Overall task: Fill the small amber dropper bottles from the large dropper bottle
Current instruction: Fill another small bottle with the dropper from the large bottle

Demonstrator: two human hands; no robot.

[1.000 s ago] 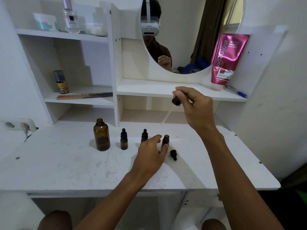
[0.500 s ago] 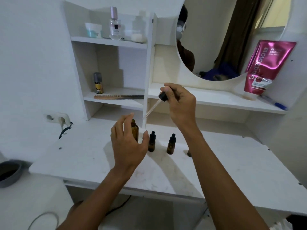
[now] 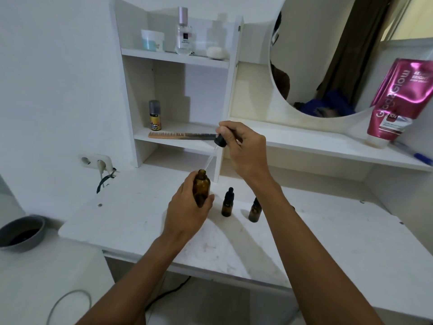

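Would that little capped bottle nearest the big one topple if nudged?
Probably: the small bottle stands tall and narrow. It looks like amber glass, so likely stiff, slippery and breakable. Tipped, its round body might roll.

Only the pink tube (image 3: 398,99) reads clearly — "Glad2Glow", with "BRIGHT" beside it.

White desk (image 3: 234,245) carries two small amber bottles upright just right of the left hand (image 3: 187,208): nearer bottle (image 3: 227,204) capped, farther bottle (image 3: 255,212) probably capped, top half-hidden.
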